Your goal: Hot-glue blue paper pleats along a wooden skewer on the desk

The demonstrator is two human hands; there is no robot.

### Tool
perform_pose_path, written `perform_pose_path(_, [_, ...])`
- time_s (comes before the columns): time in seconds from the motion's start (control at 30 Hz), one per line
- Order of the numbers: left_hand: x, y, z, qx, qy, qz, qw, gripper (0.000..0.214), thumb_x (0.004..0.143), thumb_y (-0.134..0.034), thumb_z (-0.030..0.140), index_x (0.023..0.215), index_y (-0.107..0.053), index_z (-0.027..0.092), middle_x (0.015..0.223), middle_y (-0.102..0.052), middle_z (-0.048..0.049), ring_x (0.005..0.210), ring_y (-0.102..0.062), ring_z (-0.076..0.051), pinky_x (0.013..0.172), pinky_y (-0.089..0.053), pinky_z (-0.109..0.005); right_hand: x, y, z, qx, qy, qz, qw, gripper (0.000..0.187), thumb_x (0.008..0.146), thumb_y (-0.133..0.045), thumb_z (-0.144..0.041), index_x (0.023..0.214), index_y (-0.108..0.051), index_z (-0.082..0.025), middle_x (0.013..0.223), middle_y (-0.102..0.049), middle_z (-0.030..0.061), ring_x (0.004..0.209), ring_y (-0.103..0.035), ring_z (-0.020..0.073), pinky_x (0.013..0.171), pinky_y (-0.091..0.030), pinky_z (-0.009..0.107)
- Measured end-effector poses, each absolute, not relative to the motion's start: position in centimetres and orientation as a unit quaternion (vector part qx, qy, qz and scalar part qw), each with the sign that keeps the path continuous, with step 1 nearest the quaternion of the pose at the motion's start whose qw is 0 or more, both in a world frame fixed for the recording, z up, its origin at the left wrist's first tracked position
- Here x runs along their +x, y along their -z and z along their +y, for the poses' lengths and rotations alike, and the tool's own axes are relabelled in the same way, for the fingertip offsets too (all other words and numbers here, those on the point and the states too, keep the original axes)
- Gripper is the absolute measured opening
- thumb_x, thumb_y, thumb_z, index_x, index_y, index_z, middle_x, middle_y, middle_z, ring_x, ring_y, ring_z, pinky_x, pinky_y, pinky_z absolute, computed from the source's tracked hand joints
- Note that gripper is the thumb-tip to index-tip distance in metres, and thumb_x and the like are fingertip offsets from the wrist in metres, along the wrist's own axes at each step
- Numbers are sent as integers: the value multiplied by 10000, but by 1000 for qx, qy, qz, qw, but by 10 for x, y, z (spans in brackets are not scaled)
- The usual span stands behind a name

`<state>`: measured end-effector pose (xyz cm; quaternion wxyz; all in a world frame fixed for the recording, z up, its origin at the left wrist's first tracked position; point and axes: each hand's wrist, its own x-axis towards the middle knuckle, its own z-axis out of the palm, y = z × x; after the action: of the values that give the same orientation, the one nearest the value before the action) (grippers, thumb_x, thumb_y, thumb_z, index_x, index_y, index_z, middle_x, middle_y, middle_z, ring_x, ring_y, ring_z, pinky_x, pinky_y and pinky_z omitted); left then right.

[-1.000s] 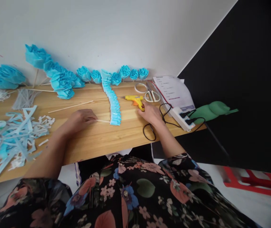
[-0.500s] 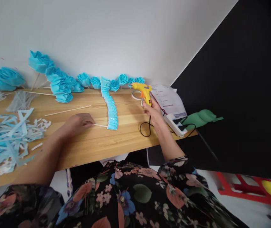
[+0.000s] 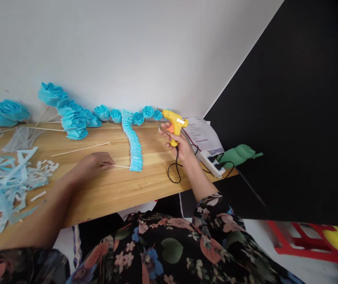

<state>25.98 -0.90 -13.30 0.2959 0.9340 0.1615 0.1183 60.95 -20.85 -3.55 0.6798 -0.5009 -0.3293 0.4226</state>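
My right hand (image 3: 178, 142) is closed round the grip of a yellow glue gun (image 3: 173, 118), held above the wooden table (image 3: 112, 185) with its nozzle pointing left. Its black cord (image 3: 173, 173) loops down onto the table. My left hand (image 3: 93, 163) lies on the table, fingers pinched on a thin wooden stick (image 3: 121, 166). The stick's far end meets the lower end of a long pleated blue paper strip (image 3: 132, 144) that runs back toward the wall.
Blue paper roses (image 3: 68, 114) line the wall, some on sticks. Blue and white paper scraps (image 3: 6, 181) cover the table's left. Another loose stick (image 3: 80, 149) lies mid-table. A white power strip (image 3: 212, 162), a green object (image 3: 240, 153) and printed paper (image 3: 201, 134) sit at the right.
My right hand picked the glue gun up off the table, raised it and turned its nozzle to the left. My left hand stayed on the stick.
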Motion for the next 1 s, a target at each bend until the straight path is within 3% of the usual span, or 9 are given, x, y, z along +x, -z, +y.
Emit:
perform_pose_path(0.17, [259,127,-12,935,-118,160,292,401,1115,-611,511,993,-850,213,1009,-852,-106,943,-794,-264,899,-591,-327,630,38,-196,-507,-426,-385,643,512,754,-958,-441,1184,-720,-299,1241,-871,60,1094,-829,248,591,-601,220])
perform_pose_path(0.27, [259,120,-16,938,-106,162,287,425,1131,-579,507,1011,-847,199,1030,-857,-108,970,-786,-254,950,-584,-315,646,51,-186,-483,-466,-423,609,585,744,-1009,-622,1080,-713,-246,1021,-851,64,845,-785,204,519,-571,221])
perform_pose_path(0.37, [260,114,-19,937,-100,167,289,434,1125,-569,504,1010,-844,189,1034,-851,-114,962,-775,-248,959,-578,-310,651,68,-180,-488,-534,-487,489,631,765,-1003,-744,912,-704,-208,845,-806,72,687,-726,183,444,-488,228])
perform_pose_path(0.43, [262,112,-20,937,-99,170,289,426,1108,-573,496,995,-847,190,1019,-848,-113,951,-775,-247,940,-572,-311,649,79,-183,-501,-559,-514,416,639,783,-999,-763,859,-701,-203,817,-802,86,673,-719,185,448,-473,235])
perform_pose_path(0.5, [262,111,-22,935,-96,179,290,400,1096,-587,485,1022,-854,196,1027,-850,-106,960,-778,-246,929,-569,-305,646,88,-189,-516,-552,-521,397,673,796,-967,-827,843,-718,-204,805,-804,91,685,-723,191,486,-502,246])
perform_pose_path(0.6, [262,110,-23,933,-95,192,289,372,1077,-598,471,1032,-844,195,1022,-846,-97,947,-778,-241,919,-566,-303,644,95,-198,-521,-520,-541,407,733,846,-877,-919,773,-727,-206,795,-805,96,782,-777,218,735,-661,313])
perform_pose_path(0.67, [262,108,-24,932,-97,194,290,365,1074,-597,466,1015,-833,192,1011,-843,-95,930,-774,-239,905,-561,-305,644,96,-201,-516,-524,-554,389,717,852,-892,-894,742,-725,-205,812,-813,100,840,-801,233,878,-688,350])
perform_pose_path(1.0, [260,106,-25,935,-106,165,295,370,1114,-588,436,998,-834,185,1013,-835,-108,922,-762,-238,916,-565,-309,645,96,-200,-523,-521,-572,358,658,873,-904,-836,791,-737,-205,794,-804,75,786,-749,193,760,-641,305])
